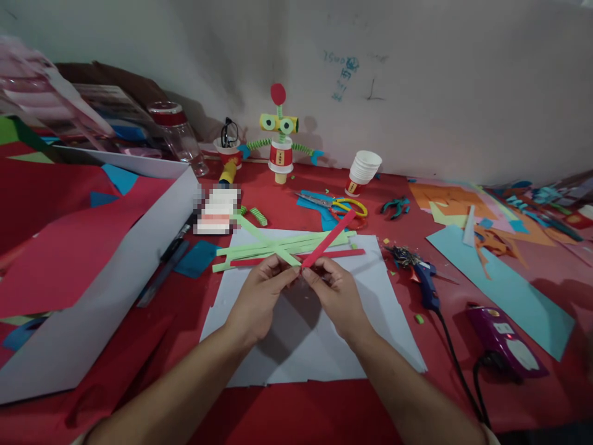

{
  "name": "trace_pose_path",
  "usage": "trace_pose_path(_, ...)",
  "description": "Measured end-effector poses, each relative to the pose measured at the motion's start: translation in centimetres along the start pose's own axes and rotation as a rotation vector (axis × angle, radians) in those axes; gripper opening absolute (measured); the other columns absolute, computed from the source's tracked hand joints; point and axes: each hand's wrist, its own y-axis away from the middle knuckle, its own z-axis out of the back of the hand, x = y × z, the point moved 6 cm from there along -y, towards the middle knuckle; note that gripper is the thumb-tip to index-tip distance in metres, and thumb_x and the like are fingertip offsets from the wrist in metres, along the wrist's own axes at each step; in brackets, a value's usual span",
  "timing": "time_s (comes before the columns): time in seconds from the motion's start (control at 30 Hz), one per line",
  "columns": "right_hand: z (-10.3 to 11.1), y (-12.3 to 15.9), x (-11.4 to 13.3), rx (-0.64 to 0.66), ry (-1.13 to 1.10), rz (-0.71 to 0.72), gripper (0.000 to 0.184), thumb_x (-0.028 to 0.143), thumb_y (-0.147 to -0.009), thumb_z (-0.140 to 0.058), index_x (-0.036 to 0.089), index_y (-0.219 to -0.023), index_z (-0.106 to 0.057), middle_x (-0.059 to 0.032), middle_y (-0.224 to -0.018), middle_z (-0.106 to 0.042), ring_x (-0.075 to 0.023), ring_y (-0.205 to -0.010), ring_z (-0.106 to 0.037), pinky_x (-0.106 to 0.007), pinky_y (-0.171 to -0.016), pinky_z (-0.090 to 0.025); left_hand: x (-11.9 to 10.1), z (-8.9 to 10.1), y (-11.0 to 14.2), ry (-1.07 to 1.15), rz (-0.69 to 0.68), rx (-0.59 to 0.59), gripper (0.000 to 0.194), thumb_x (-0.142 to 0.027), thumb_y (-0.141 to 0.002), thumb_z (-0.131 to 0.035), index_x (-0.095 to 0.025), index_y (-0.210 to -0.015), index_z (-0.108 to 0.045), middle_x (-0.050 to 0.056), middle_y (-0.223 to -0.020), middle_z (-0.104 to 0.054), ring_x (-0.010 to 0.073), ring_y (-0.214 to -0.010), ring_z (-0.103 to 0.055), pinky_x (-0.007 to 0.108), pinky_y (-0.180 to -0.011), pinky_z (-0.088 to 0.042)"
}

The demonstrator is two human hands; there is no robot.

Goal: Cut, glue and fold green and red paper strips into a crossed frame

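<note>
My left hand [263, 295] pinches the near end of a light green paper strip [266, 238], which slants away to the upper left. Between the fingers of my right hand [336, 295] is the near end of a red paper strip [330, 238], slanting to the upper right. The two ends meet at my fingertips, above a white paper sheet [306, 346]. Whether they are joined is hidden by my fingers. More light green strips [231, 252] and a second red strip [349, 253] lie just beyond my hands.
Right of the sheet lie a glue gun [426, 284], its cord, and a purple power box [507, 340]. Scissors [343, 203], pliers [395, 207] and stacked paper cups [364, 172] are farther back. A paper-cup figure [280, 154] stands by the wall. A white box [115, 309] fills the left.
</note>
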Motion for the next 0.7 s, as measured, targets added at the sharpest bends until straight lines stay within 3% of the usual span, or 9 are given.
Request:
trace_pose_path(0.2,0.06,-0.16,-0.49,0.011,-0.064,-0.098,0.013,0.031,-0.078,-0.062,0.019,-0.08,-0.067,-0.0002,-0.069,-0.063,-0.0136,-0.063,-0.057,-0.026,-0.059,-0.048,0.47,0.35,-0.13,0.022,0.055,-0.026,0.012,-0.023,-0.066,-0.073,-0.016,-0.074,-0.067,-0.001,-0.065,-0.061,0.0117,-0.064,-0.053,0.024,-0.063,-0.04)
trace_pose_path(0.47,-0.36,-0.21,-0.31,0.064,-0.173,-0.177,0.013,0.032,-0.078,-0.064,0.02,-0.077,-0.064,0.0005,-0.067,-0.066,-0.0142,-0.065,-0.062,-0.025,-0.061,-0.05,0.38,0.06,-0.22,0.013,0.012,0.009,0.014,-0.028,-0.069,-0.074,-0.016,-0.066,-0.068,0.0,-0.063,-0.063,0.0111,-0.061,-0.053,0.023,-0.061,-0.043)
trace_pose_path(0.7,-0.33,-0.13,-0.31,0.019,-0.171,-0.149,0.014,0.033,-0.077,-0.065,0.019,-0.076,-0.064,0.0006,-0.063,-0.066,-0.013,-0.059,-0.059,-0.025,-0.057,-0.049,0.62,-0.35,0.06,0.02,0.024,0.06,0.018,-0.031,-0.074,-0.071,-0.014,-0.066,-0.068,0.001,-0.063,-0.064,0.0131,-0.064,-0.056,0.025,-0.064,-0.044)
